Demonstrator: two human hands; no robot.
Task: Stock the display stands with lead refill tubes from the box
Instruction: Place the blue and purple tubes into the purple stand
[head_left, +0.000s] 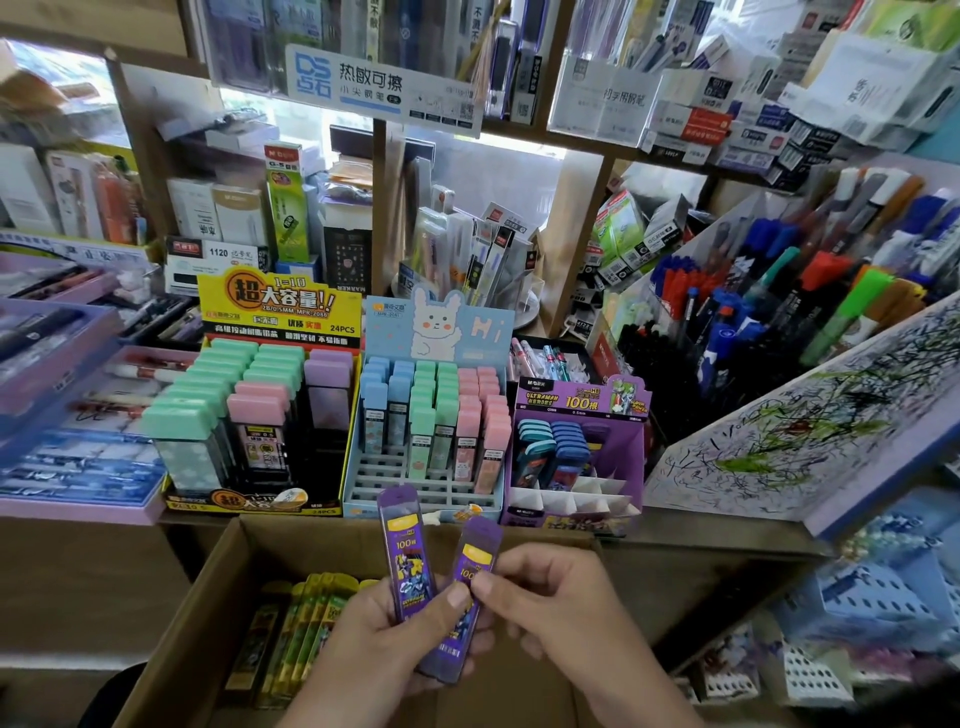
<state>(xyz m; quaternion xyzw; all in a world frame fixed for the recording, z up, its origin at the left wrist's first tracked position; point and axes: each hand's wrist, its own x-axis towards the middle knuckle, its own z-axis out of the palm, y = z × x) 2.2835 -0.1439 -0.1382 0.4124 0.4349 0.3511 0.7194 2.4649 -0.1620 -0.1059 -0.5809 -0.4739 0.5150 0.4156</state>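
Over an open cardboard box (218, 582), my left hand (374, 639) grips two purple lead refill tubes. One tube (405, 545) stands upright. The other tube (470, 582) tilts right, and my right hand (550, 597) pinches it between thumb and forefinger. Several yellow-green tubes (301, 623) lie in the box at the left. Behind the box stand three displays: a yellow stand (280, 306) with mint, pink and lilac tubes, a blue bunny stand (436, 332) with blue, green and pink tubes, and a purple stand (582, 400) whose front slots (571, 501) hold nothing.
Pen trays (62, 395) fill the shelf at the left. A tilted rack of markers and pens (789, 312) and a scribbled test board (810, 426) rise at the right. Packed stationery shelves (675, 114) stand behind. Blue and white baskets (857, 613) sit low right.
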